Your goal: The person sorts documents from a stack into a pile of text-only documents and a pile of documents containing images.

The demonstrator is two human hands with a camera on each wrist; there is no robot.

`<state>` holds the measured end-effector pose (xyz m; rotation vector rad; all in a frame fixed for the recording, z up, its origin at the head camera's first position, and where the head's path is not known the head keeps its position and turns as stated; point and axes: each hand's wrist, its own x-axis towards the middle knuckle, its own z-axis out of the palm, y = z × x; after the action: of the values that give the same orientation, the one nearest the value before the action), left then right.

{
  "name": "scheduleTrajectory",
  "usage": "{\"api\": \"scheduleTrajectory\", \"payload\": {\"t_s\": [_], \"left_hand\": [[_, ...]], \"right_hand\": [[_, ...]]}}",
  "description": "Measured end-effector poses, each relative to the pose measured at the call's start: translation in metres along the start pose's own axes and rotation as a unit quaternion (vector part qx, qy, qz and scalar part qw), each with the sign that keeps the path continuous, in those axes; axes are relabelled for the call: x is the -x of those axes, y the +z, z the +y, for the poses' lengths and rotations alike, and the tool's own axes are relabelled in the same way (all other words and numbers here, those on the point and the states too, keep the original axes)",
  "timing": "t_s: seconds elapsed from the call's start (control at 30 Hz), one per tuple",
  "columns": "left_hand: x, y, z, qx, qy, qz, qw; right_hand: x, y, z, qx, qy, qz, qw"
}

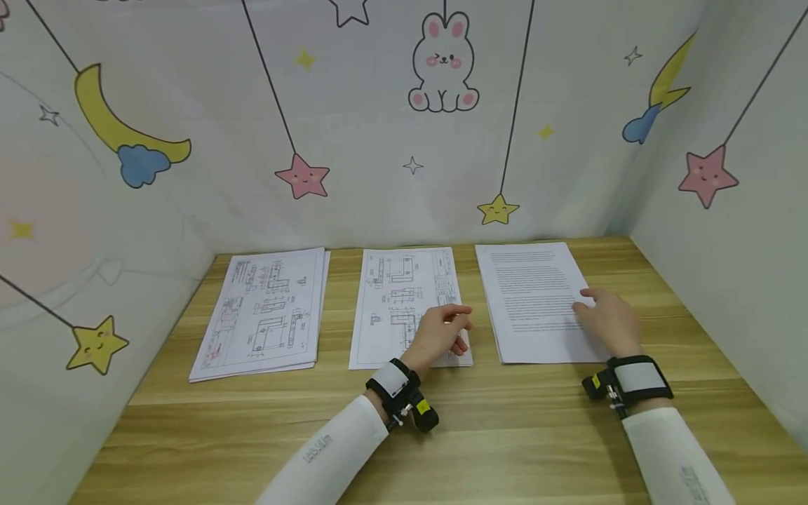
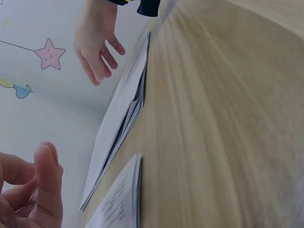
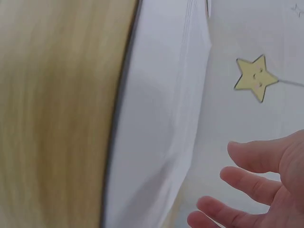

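Three piles of printed paper lie side by side at the back of the table. Above the lower right part of the middle pile [image 1: 407, 270] of technical drawings is my left hand [image 1: 442, 333], its fingers loosely bent and holding nothing. My right hand [image 1: 612, 322] hovers over the right edge of the text-printed pile [image 1: 530, 301]. In the right wrist view, the fingers of my right hand [image 3: 266, 190] are spread and apart from the white paper [image 3: 147, 109]. The left wrist view shows slightly separated sheets at the edge of the text-printed pile [image 2: 118, 104].
Another pile of drawings [image 1: 261, 315] lies at the left, its sheets a little uneven. The wood-grain table [image 1: 492, 435] is bounded by a patterned back wall [image 1: 379, 126] and side walls. Each wrist wears a strapped camera [image 1: 424, 415].
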<state>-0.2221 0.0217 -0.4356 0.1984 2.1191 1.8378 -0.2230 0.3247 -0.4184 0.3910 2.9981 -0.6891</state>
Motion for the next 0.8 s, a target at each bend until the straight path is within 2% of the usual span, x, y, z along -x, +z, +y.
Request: {"api": "scheduleTrajectory", "payload": {"t_s": [0.23,0.47,0.63,0.8], "left_hand": [[0.002,-0.025,0.018,-0.022,0.014,0.012,0.9996],[0.004,-0.048,0.028,-0.064,0.039,0.032,0.9967],[0.015,-0.075,0.033,-0.112,0.054,0.059,0.9905],[0.027,-0.104,0.037,-0.124,0.053,0.091,0.9866]], "right_hand": [[0.009,0.001,-0.029,-0.03,-0.049,0.019,0.998],[0.008,0.012,-0.044,-0.089,-0.094,0.045,0.991],[0.009,0.012,-0.053,-0.136,-0.105,0.032,0.985],[0.012,0.007,-0.061,-0.19,-0.115,0.033,0.974]]}}
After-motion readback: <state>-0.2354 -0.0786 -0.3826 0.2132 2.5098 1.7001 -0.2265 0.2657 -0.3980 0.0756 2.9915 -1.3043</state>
